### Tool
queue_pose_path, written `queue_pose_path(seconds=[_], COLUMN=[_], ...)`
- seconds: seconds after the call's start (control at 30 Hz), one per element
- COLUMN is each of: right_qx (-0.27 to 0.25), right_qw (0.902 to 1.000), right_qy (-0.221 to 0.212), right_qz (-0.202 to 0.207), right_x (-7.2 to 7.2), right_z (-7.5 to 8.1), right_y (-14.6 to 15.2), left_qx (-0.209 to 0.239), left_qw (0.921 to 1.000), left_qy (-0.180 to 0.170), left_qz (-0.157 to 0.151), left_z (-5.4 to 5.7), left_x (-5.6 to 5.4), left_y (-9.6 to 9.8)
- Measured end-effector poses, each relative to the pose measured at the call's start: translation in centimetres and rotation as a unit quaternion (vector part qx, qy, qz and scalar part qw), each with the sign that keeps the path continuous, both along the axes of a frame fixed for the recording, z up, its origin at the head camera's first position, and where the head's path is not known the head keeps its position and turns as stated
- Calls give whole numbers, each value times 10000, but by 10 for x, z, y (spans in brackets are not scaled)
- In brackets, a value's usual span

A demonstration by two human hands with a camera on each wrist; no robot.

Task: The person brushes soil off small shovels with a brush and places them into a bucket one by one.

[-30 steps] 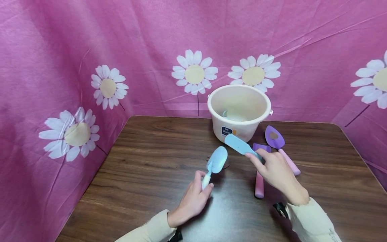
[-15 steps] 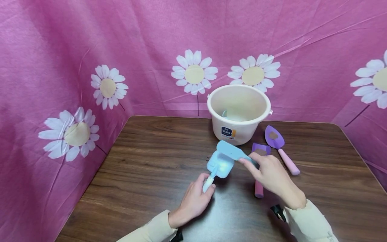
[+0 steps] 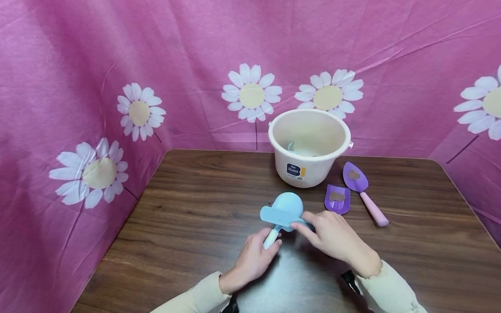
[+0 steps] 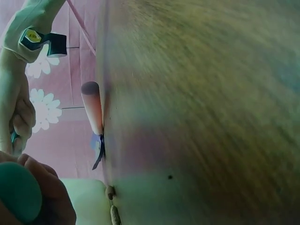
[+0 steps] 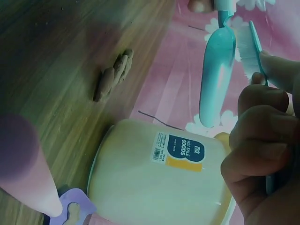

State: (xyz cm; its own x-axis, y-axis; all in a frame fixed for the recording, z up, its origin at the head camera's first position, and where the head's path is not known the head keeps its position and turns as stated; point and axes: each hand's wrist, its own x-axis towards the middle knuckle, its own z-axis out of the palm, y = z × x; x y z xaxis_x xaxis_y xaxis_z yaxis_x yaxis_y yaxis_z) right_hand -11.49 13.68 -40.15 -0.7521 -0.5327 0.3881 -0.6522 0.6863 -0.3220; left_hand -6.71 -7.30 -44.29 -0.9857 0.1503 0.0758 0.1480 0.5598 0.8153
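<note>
My left hand (image 3: 254, 260) grips the white handle of a light blue hand trowel (image 3: 290, 202), held above the table. My right hand (image 3: 336, 239) pinches a light blue brush (image 3: 275, 215), which lies crosswise in front of the trowel's blade in the head view. White bristles under the brush (image 5: 248, 52) show in the right wrist view, beside the trowel (image 5: 218, 75); contact between them is unclear. In the left wrist view the rounded handle end (image 4: 19, 193) sticks out of my left hand (image 4: 54, 194).
A cream bucket (image 3: 301, 170) stands behind the tools, something light blue inside. To the right lie a purple square-bladed shovel (image 3: 337, 208), handle hidden by the right hand, and a pointed purple trowel (image 3: 361, 184) with pink handle. Brown lumps (image 5: 112, 75) lie on the table (image 3: 188, 208).
My right hand has brought the brush left and toward me, from near the bucket across the trowel. The trowel has turned in my left hand, which shifted slightly right.
</note>
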Motion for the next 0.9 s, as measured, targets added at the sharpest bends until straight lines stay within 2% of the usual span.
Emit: queue_pose_path(seconds=[0.13,0.27,0.5,0.8,0.9], right_qx=[3,25,-93,-175,-206], right_qw=[9999,9999,9997,9950,9937], right_qy=[-126,-162,184,-158,-263], right_qz=[35,23,-117,-971,-1066], right_x=[0,0,-4,-18,-19], right_z=[-1,-1,-3,-1,0], right_y=[0,0,2,20,21], left_qx=[-116,-264,-313,-531,-538], left_qw=[9997,9993,9987,9978,9978], left_qy=[211,275,369,332,327], left_qz=[-18,-46,-158,-197,-219], left_z=[-1,-2,-2,-4,-5], left_x=[0,0,-1,2,2], left_y=[0,-1,-2,-2,-2])
